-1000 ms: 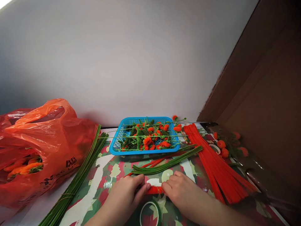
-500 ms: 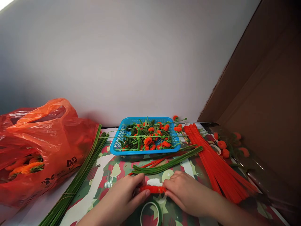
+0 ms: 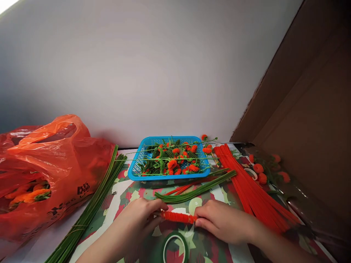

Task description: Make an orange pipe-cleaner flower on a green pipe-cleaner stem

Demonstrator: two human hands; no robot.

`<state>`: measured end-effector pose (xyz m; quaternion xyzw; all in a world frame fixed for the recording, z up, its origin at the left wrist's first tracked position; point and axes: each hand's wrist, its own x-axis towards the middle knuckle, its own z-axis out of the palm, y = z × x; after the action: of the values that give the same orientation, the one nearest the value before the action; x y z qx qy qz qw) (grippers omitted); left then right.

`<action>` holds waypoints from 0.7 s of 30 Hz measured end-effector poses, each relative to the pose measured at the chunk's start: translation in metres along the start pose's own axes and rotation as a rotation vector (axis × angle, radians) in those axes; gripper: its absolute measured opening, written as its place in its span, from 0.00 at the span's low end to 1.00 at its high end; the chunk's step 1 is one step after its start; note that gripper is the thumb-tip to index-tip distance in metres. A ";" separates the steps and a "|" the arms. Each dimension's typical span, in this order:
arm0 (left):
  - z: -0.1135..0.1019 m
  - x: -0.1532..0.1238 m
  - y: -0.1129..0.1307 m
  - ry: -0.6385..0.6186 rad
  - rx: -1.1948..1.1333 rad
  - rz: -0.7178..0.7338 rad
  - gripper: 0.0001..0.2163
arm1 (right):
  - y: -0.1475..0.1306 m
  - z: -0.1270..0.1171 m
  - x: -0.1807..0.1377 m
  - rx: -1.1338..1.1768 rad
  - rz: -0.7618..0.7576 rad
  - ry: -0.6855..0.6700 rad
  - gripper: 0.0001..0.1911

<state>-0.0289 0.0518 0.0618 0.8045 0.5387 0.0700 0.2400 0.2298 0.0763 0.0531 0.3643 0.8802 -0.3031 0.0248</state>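
The left hand (image 3: 137,219) and right hand (image 3: 219,221) each pinch one end of a fuzzy red stick (image 3: 178,217) with closed fingers, holding it sideways between them, low over the counter (image 3: 120,197).

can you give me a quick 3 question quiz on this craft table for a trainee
1. True or false: both hands hold the short red fuzzy pipe-cleaner piece.
2. What holds the finished orange flowers: A the blue plastic mesh basket, B a glass jar, C a wooden bowl?
3. Which hand is nearer the orange plastic bag?

Key: 1 true, left hand and right hand grip its ends. 2 A. 3 left.
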 end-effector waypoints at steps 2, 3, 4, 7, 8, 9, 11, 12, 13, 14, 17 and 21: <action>-0.001 0.000 0.000 0.028 0.039 0.016 0.08 | 0.004 0.000 0.000 0.058 -0.005 -0.026 0.16; -0.001 0.000 0.000 0.047 0.061 0.035 0.06 | 0.006 0.000 0.000 0.084 -0.010 -0.040 0.16; -0.001 0.000 0.000 0.067 0.085 0.062 0.05 | 0.007 -0.001 0.000 0.107 -0.016 -0.053 0.16; -0.003 0.000 0.000 0.120 0.142 0.160 0.05 | 0.008 -0.003 0.001 0.164 -0.034 -0.071 0.16; -0.004 0.000 0.000 0.133 0.153 0.191 0.05 | 0.008 -0.004 0.002 0.181 -0.041 -0.069 0.16; -0.005 -0.001 0.000 0.143 0.162 0.219 0.04 | 0.007 -0.004 0.002 0.194 -0.049 -0.062 0.17; -0.007 -0.002 -0.001 0.155 0.175 0.270 0.05 | 0.005 -0.006 0.002 0.205 -0.062 -0.044 0.18; -0.009 -0.002 -0.001 0.159 0.182 0.294 0.05 | 0.005 -0.007 0.002 0.198 -0.065 -0.032 0.18; -0.010 -0.003 -0.002 0.161 0.189 0.314 0.06 | 0.004 -0.008 0.002 0.184 -0.067 -0.022 0.19; -0.011 -0.003 -0.002 0.162 0.197 0.331 0.06 | 0.004 -0.008 0.002 0.165 -0.068 -0.012 0.19; -0.012 -0.003 -0.003 0.161 0.212 0.357 0.07 | 0.004 -0.008 0.002 0.106 -0.073 0.012 0.18; -0.009 -0.003 -0.002 0.139 0.202 0.357 0.09 | 0.005 -0.006 0.002 0.090 -0.063 -0.002 0.18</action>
<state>-0.0355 0.0525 0.0688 0.9004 0.4072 0.1126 0.1041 0.2324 0.0840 0.0551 0.3370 0.8766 -0.3436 -0.0003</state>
